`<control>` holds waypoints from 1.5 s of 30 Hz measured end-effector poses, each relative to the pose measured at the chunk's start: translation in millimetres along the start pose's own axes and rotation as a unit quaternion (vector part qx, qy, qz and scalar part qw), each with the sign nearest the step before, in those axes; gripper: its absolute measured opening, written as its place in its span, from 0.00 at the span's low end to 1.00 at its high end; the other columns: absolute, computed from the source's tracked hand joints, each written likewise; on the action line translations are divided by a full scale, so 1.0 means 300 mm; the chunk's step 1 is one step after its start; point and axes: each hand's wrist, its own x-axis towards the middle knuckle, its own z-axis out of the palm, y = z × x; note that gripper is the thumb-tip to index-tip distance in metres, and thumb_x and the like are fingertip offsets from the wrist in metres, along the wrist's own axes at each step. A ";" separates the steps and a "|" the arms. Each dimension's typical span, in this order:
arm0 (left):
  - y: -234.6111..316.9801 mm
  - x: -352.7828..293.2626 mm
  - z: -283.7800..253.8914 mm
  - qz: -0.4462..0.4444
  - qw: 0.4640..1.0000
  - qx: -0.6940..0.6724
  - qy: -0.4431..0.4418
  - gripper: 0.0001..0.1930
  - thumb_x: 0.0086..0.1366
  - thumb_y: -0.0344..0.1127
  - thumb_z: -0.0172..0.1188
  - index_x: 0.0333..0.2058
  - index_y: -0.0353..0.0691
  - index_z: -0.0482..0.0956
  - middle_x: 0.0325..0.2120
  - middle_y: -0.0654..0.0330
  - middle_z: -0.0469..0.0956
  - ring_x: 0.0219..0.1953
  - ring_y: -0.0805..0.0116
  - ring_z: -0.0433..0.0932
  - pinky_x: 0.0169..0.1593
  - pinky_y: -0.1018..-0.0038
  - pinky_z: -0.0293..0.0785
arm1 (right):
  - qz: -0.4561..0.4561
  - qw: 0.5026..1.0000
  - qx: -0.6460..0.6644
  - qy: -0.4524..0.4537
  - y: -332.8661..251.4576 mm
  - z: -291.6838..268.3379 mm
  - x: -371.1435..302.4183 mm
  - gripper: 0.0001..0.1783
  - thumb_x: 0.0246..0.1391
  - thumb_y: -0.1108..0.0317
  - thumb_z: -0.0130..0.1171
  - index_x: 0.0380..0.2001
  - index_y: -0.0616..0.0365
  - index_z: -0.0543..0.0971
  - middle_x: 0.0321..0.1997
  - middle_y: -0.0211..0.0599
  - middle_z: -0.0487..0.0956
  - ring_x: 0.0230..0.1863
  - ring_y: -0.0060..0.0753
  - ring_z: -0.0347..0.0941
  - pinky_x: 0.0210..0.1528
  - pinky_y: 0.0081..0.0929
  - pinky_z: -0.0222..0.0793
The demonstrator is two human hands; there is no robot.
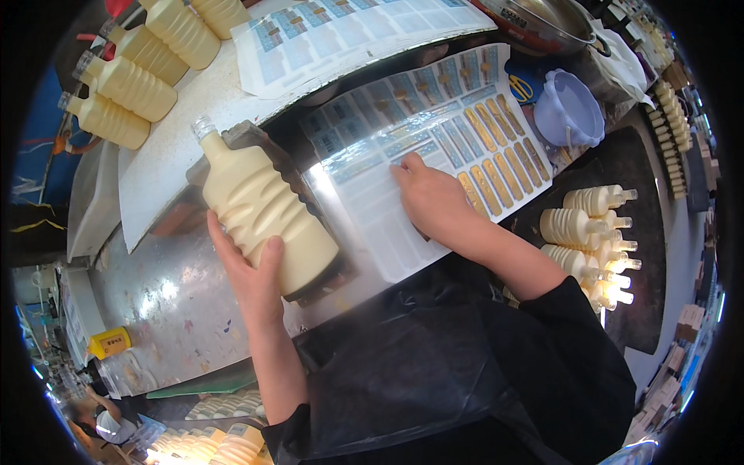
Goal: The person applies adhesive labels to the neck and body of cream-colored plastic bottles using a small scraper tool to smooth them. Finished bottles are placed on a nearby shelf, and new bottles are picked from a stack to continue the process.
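Note:
A cream plastic bottle [267,209] with a ribbed body and a clear threaded neck lies tilted on a dark support, its neck toward the far left. My left hand [252,267] is closed around its lower side, with the thumb on the near face. To the right of the bottle lies a sheet of labels [368,232], with gold and blue strips in rows and bare backing at its lower left. Over the sheet's middle, my right hand [434,194] has curled fingers pinched together at the blue strips. Whatever is between those fingertips is hidden.
Several similar bottles [128,89] stand at the far left, and more [593,240] lie on a dark surface at right. Another label sheet [325,39] rests on a raised white board. Beyond are a lilac bucket [568,108], yellow-handled scissors [521,89] and a large pan [546,23].

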 end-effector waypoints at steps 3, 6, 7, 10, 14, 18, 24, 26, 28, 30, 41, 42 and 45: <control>-0.007 -0.001 -0.002 0.005 1.000 -0.006 0.001 0.53 0.59 0.34 0.69 0.77 0.39 0.43 0.72 0.46 0.54 0.71 0.54 0.59 0.72 0.61 0.57 | 0.021 0.998 -0.040 -0.042 -0.002 0.022 -0.025 0.17 0.57 0.72 0.54 0.49 0.65 0.76 0.51 0.50 0.76 0.37 0.53 0.81 0.38 0.47 0.77; -0.008 -0.003 -0.002 0.006 1.000 -0.018 -0.001 0.53 0.59 0.34 0.69 0.76 0.38 0.44 0.71 0.46 0.55 0.71 0.54 0.60 0.72 0.61 0.57 | -0.075 0.986 -0.100 -0.112 -0.013 -0.024 -0.169 0.16 0.55 0.73 0.56 0.47 0.65 0.77 0.54 0.50 0.77 0.34 0.51 0.82 0.36 0.46 0.77; -0.009 -0.002 -0.001 0.005 1.000 -0.023 -0.001 0.53 0.58 0.34 0.69 0.76 0.38 0.45 0.71 0.46 0.55 0.70 0.54 0.60 0.72 0.61 0.57 | -0.080 0.982 -0.102 -0.139 -0.018 -0.041 -0.209 0.17 0.54 0.73 0.57 0.47 0.65 0.77 0.55 0.50 0.77 0.34 0.51 0.82 0.36 0.46 0.77; 0.005 -0.003 0.008 0.004 1.000 0.008 0.007 0.52 0.58 0.34 0.68 0.76 0.37 0.46 0.70 0.45 0.57 0.70 0.54 0.61 0.72 0.61 0.58 | -0.122 0.974 -0.107 -0.160 -0.013 -0.082 -0.280 0.19 0.50 0.73 0.60 0.48 0.65 0.79 0.57 0.49 0.80 0.32 0.50 0.82 0.34 0.44 0.78; -0.010 0.004 0.006 0.011 1.000 0.010 0.008 0.51 0.58 0.34 0.68 0.76 0.37 0.47 0.70 0.45 0.59 0.69 0.54 0.63 0.71 0.62 0.59 | -0.124 0.990 -0.072 0.013 0.031 -0.083 -0.181 0.22 0.50 0.74 0.57 0.50 0.65 0.80 0.55 0.49 0.82 0.38 0.52 0.83 0.40 0.43 0.79; -0.011 0.006 -0.004 0.016 1.000 0.006 0.007 0.51 0.58 0.34 0.68 0.76 0.37 0.47 0.69 0.45 0.59 0.69 0.54 0.63 0.70 0.63 0.60 | -0.056 0.993 -0.097 0.026 0.080 -0.101 -0.021 0.21 0.51 0.76 0.55 0.50 0.67 0.80 0.56 0.48 0.81 0.42 0.54 0.83 0.43 0.44 0.79; -0.023 0.007 -0.002 0.021 1.000 -0.001 0.008 0.51 0.58 0.35 0.68 0.75 0.37 0.48 0.69 0.45 0.60 0.68 0.55 0.64 0.70 0.63 0.61 | 0.034 0.984 -0.140 -0.106 0.054 -0.058 -0.079 0.24 0.56 0.76 0.52 0.57 0.68 0.74 0.58 0.52 0.76 0.39 0.54 0.82 0.40 0.46 0.79; -0.025 0.006 0.001 0.023 1.000 -0.006 0.005 0.51 0.58 0.36 0.68 0.75 0.37 0.48 0.69 0.45 0.60 0.68 0.55 0.64 0.70 0.63 0.61 | 0.026 0.977 -0.146 -0.155 0.009 -0.050 -0.187 0.24 0.56 0.75 0.53 0.58 0.68 0.73 0.53 0.51 0.75 0.36 0.53 0.81 0.38 0.46 0.78; -0.023 0.005 0.005 0.023 1.000 -0.016 0.004 0.51 0.58 0.36 0.68 0.75 0.37 0.48 0.68 0.45 0.60 0.68 0.54 0.64 0.70 0.63 0.61 | -0.015 0.976 -0.136 -0.167 -0.031 -0.070 -0.266 0.25 0.57 0.74 0.54 0.58 0.68 0.72 0.49 0.50 0.74 0.34 0.52 0.80 0.35 0.47 0.78; -0.025 0.005 -0.001 0.029 1.000 -0.007 0.004 0.51 0.58 0.36 0.68 0.75 0.36 0.48 0.68 0.45 0.60 0.68 0.54 0.64 0.70 0.63 0.61 | -0.058 0.987 -0.101 -0.114 -0.046 -0.109 -0.293 0.24 0.58 0.72 0.56 0.58 0.66 0.73 0.48 0.48 0.74 0.35 0.52 0.80 0.35 0.46 0.77; 0.023 0.004 -0.006 0.037 0.997 0.063 0.009 0.51 0.58 0.38 0.72 0.74 0.33 0.52 0.65 0.45 0.67 0.64 0.56 0.70 0.67 0.65 0.67 | -0.156 0.986 -0.048 0.016 0.004 -0.136 -0.382 0.29 0.56 0.58 0.69 0.56 0.64 0.76 0.47 0.45 0.77 0.36 0.45 0.80 0.35 0.38 0.78; 0.025 0.004 -0.008 0.037 0.997 0.064 0.010 0.51 0.58 0.38 0.72 0.74 0.33 0.52 0.65 0.45 0.67 0.64 0.56 0.70 0.67 0.65 0.67 | -0.177 0.982 -0.045 0.045 0.001 -0.144 -0.374 0.29 0.56 0.59 0.68 0.56 0.65 0.76 0.48 0.46 0.76 0.34 0.45 0.79 0.34 0.37 0.78; 0.023 0.006 -0.014 0.029 0.996 0.079 0.005 0.51 0.58 0.39 0.71 0.74 0.32 0.51 0.65 0.45 0.66 0.64 0.56 0.70 0.67 0.64 0.66 | -0.235 0.971 -0.051 0.013 0.036 -0.088 -0.357 0.28 0.54 0.64 0.66 0.56 0.66 0.76 0.52 0.45 0.77 0.32 0.40 0.79 0.33 0.34 0.78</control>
